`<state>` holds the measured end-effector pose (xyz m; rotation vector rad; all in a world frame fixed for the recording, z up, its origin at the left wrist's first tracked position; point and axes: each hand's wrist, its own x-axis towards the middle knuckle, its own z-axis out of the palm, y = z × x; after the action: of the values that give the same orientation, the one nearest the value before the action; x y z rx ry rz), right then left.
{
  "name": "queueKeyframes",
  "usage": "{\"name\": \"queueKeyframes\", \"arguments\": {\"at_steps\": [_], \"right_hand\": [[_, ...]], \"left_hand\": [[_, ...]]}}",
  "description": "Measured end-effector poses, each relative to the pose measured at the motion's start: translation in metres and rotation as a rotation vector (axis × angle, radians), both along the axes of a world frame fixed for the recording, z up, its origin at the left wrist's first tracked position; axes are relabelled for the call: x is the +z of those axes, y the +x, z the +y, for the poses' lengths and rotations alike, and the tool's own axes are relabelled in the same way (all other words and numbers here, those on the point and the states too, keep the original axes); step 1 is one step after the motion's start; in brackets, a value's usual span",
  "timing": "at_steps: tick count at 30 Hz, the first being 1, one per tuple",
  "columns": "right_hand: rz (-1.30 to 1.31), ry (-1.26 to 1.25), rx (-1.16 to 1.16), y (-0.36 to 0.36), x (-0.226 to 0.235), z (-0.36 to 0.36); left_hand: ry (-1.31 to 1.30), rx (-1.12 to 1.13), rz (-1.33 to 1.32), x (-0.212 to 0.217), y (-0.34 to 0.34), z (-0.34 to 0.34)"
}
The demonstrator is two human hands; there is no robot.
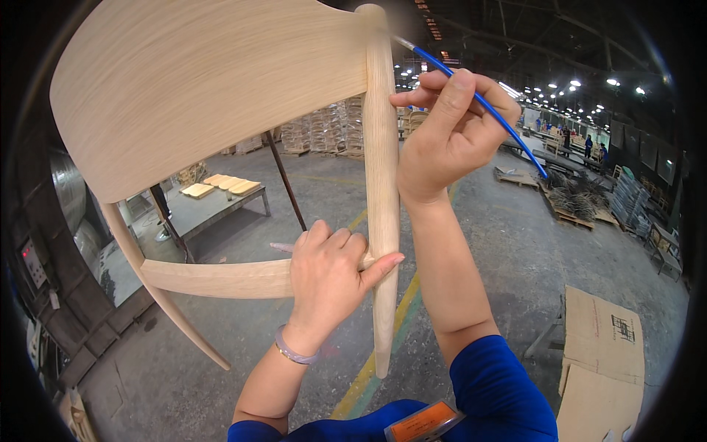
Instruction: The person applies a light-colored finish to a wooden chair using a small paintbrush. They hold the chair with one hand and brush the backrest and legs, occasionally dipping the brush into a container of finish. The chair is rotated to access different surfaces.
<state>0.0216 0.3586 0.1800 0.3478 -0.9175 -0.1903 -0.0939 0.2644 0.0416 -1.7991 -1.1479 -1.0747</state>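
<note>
A pale wooden chair frame stands before me, with a broad curved backrest [206, 88], a right post [381, 147] and a lower rail [221, 280]. My left hand [324, 269] is wrapped over the rail where it meets the post, its thumb lying across the post. A thin pale pointed thing [280, 247] juts out beside its fingers; I cannot tell what it is. In my right hand [453, 140] a slim blue paintbrush [501, 118] is pinched, with its tip near the post's upper end. One finger of that hand touches the post's side. The brush tip area is slightly blurred.
A low table [213, 210] bearing several pale wooden panels stands behind the frame at left. Flattened cardboard [600, 353] is at the lower right. Farther off are stacked wooden parts [320, 129], a loaded pallet [567, 210] and people. A yellow-green line [361, 390] crosses the floor.
</note>
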Motion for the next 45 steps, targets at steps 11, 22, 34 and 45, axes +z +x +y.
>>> {"name": "queueKeyframes", "arguments": {"at_steps": [11, 22, 34, 45], "right_hand": [[0.007, -0.007, -0.011, -0.008, 0.002, 0.003], [-0.001, -0.007, 0.008, -0.019, 0.005, 0.003], [0.012, 0.009, -0.011, -0.031, 0.007, 0.005], [0.003, 0.013, -0.027, -0.044, 0.011, 0.004]], "left_hand": [[-0.006, 0.004, -0.005, 0.0, -0.008, 0.003], [-0.02, 0.01, -0.013, 0.004, -0.018, 0.002], [-0.007, -0.013, -0.028, 0.006, -0.027, 0.002], [-0.037, 0.001, -0.035, 0.008, -0.04, 0.0]]}}
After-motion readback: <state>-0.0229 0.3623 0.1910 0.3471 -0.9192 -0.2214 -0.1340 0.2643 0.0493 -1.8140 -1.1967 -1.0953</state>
